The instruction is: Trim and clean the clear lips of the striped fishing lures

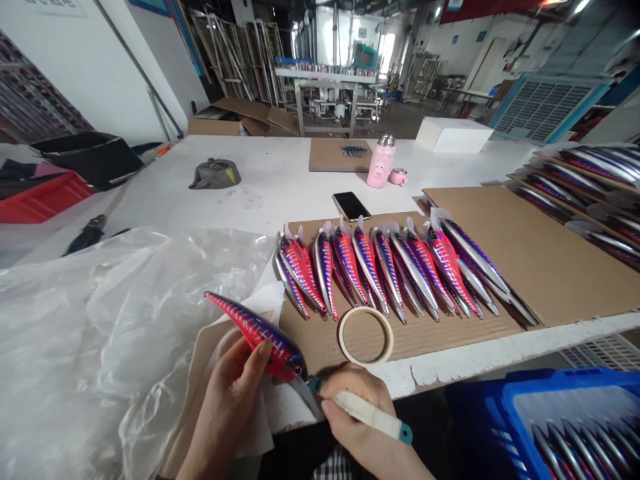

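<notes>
My left hand [235, 387] grips a fishing lure [260, 333] with a purple back, a red-pink belly and silver stripes. Its tail points up and left, its head toward my right hand. At the head a clear diving lip [306, 393] sticks out. A slim tool with a white handle [370, 412] and teal ends is held in my right hand [355, 407], its tip close to the lure's head; the tip's shape cannot be made out. Just above my right hand, a roll of masking tape [366, 335] lies flat on the cardboard [310, 340].
Several similar lures [373, 270] lie in a row on the cardboard. A phone [351, 206], a pink bottle [381, 161] and a grey cap [215, 173] sit farther back. Plastic sheeting [100, 347] covers the left. A blue crate [515, 400] with lures stands lower right.
</notes>
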`<state>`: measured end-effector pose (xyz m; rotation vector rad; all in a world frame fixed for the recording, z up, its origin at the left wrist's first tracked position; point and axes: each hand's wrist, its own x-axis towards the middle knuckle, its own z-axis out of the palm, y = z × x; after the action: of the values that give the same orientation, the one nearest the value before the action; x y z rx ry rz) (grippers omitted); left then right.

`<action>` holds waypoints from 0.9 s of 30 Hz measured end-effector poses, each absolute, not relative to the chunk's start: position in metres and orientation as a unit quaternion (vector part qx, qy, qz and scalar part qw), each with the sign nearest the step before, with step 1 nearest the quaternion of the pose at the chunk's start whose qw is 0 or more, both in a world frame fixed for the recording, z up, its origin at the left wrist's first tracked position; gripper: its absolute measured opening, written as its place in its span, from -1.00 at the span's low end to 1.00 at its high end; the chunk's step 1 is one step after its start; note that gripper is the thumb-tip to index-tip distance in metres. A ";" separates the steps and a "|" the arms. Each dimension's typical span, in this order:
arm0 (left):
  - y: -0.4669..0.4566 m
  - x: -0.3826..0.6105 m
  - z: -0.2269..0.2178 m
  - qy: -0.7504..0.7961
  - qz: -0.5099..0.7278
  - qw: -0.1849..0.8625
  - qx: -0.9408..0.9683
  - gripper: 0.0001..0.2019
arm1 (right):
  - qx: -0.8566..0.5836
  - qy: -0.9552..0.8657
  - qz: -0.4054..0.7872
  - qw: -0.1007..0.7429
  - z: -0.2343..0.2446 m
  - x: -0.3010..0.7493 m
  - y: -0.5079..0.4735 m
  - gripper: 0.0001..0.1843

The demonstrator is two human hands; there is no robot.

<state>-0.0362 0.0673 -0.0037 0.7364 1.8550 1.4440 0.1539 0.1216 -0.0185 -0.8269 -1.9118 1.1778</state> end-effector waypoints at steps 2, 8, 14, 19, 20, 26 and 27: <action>0.067 -0.037 -0.005 0.714 0.550 0.325 0.285 -0.59 | -0.331 -0.728 0.483 0.356 -0.021 0.153 0.121 -0.89; 0.067 -0.036 -0.005 0.711 0.551 0.321 0.297 -0.60 | -0.341 -0.717 0.484 0.368 -0.023 0.151 0.119 -0.89; 0.064 -0.038 -0.011 0.716 0.537 0.296 0.334 -0.64 | -0.359 -0.710 0.510 0.327 -0.022 0.153 0.119 -0.91; 0.065 -0.038 -0.010 0.710 0.535 0.311 0.335 -0.66 | -0.353 -0.731 0.483 0.328 -0.018 0.153 0.121 -0.88; 0.065 -0.038 -0.009 0.710 0.536 0.310 0.335 -0.67 | -0.352 -0.735 0.480 0.326 -0.017 0.153 0.121 -0.87; 0.067 -0.036 -0.004 0.706 0.542 0.305 0.339 -0.65 | -0.363 -0.720 0.490 0.331 -0.014 0.154 0.122 -0.91; 0.067 -0.036 -0.004 0.706 0.543 0.303 0.339 -0.65 | -0.361 -0.722 0.490 0.329 -0.014 0.153 0.122 -0.90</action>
<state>-0.0358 0.0672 -0.0043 0.8974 1.8718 1.4382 0.1533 0.1216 -0.0145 -0.9455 -1.8903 1.2822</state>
